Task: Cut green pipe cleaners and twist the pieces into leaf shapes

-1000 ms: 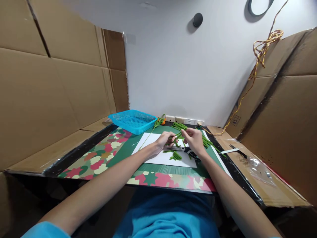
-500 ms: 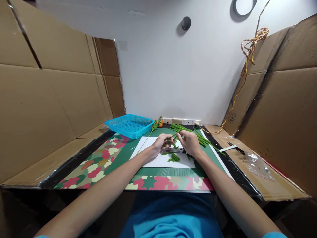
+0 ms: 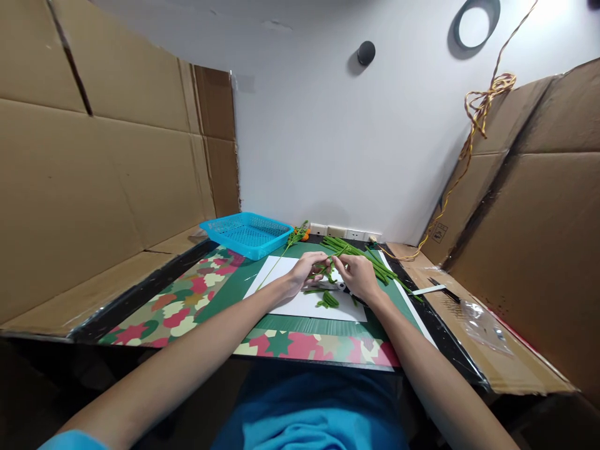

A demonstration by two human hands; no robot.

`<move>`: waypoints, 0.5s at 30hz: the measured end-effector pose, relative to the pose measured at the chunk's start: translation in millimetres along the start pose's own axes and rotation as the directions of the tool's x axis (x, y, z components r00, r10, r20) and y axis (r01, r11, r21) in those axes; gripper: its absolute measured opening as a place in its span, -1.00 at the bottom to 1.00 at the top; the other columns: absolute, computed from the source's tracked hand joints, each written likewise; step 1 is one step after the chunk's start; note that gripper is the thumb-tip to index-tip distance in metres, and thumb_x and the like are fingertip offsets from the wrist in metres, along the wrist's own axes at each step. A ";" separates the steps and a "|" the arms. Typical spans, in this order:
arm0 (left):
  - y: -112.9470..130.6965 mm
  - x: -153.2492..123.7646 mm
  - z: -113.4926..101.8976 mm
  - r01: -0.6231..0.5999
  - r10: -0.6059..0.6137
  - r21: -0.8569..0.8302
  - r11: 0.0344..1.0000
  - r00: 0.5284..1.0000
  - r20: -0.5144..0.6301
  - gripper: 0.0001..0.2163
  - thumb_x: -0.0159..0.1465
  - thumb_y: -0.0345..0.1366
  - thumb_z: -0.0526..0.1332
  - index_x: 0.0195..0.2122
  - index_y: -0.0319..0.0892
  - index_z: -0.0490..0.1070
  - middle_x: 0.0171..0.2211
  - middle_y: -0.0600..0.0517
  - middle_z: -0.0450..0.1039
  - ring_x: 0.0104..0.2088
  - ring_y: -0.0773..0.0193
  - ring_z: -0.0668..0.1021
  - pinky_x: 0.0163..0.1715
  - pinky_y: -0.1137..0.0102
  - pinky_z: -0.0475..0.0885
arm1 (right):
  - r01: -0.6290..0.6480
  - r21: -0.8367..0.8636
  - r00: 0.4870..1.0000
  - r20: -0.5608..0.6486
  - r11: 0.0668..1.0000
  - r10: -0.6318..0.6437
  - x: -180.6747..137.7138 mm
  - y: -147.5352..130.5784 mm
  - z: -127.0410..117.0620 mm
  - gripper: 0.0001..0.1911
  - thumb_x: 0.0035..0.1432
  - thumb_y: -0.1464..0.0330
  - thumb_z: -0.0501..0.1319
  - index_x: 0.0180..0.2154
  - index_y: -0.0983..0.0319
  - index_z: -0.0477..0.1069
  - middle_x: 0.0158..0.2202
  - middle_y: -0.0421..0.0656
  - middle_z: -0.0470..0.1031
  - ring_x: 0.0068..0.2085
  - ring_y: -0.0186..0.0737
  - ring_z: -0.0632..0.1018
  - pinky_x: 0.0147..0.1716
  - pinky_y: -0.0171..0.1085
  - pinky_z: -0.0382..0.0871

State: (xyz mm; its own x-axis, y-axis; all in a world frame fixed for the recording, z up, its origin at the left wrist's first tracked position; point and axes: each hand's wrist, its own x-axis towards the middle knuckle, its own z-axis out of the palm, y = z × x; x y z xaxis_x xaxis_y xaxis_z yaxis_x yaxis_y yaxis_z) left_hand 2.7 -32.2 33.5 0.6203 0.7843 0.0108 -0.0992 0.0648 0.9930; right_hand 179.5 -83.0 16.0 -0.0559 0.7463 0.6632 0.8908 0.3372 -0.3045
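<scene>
Your left hand [image 3: 307, 270] and right hand [image 3: 359, 275] meet above the white sheet [image 3: 281, 295]. The fingertips of both seem to pinch a green pipe cleaner [image 3: 329, 270], though it is small in view. The sheet lies on a green mat [image 3: 241, 281] over a camouflage-patterned table [image 3: 180, 307]. Cardboard panels [image 3: 94, 187] flank you, with a white wall [image 3: 328, 137] behind.

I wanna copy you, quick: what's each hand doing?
Left hand: closed, pinching the green fuzzy stem.
Right hand: closed on the same stem.
</scene>
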 end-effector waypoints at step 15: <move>2.5 -3.3 3.6 -0.010 0.011 -0.024 1.000 1.000 0.025 -0.72 0.20 -0.12 0.34 -0.23 -0.21 0.42 -0.44 0.05 0.43 -0.66 0.53 0.22 -0.65 0.53 -0.04 | -0.154 -0.035 0.988 0.011 0.988 0.154 -0.6 0.7 1.0 -0.37 0.45 0.02 -0.02 -0.61 0.20 0.28 -0.60 -0.18 0.43 -0.56 -0.32 0.34 -0.48 -0.28 -0.06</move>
State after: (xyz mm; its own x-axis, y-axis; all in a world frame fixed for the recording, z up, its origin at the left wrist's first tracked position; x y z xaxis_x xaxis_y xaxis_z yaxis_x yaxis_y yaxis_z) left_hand 3.2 -36.8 36.4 0.6381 0.7695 0.0245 -0.1243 0.0716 0.9897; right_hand 179.6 -82.6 14.8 0.0773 0.7954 0.6011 0.9040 0.1984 -0.3788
